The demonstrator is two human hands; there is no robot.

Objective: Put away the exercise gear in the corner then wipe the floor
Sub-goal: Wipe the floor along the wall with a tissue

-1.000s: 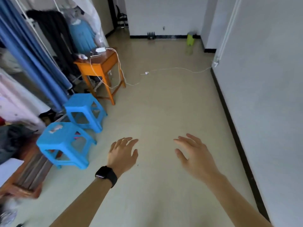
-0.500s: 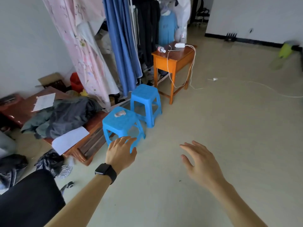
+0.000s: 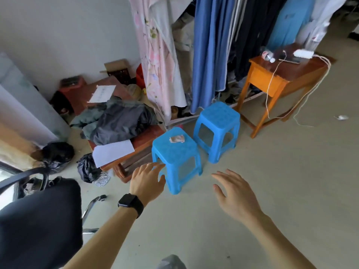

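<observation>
The left grip [image 3: 147, 181] and right grip [image 3: 235, 195] are held spread and empty above the pale floor [image 3: 272, 171]; no exercise gear is identified, so the cluttered corner [image 3: 87, 90] should be scanned.

Pale beige floor [image 3: 291, 181], smooth, few dark specks

My left hand [image 3: 146, 181] covers a bit of the near blue stool [image 3: 175, 158], down by its leg. The crumpled bit [image 3: 176, 139] on top of the stool is too small to tell what it is. The black chair [image 3: 38, 220] is cut off by the left and bottom edges. Dark clothes [image 3: 120, 123] hide most of the low wooden table [image 3: 144, 139]. The hanging clothes [image 3: 209, 45] run off the top. The grey thing [image 3: 171, 263] at the bottom edge is cut off too, and I can't tell what it is.
</observation>
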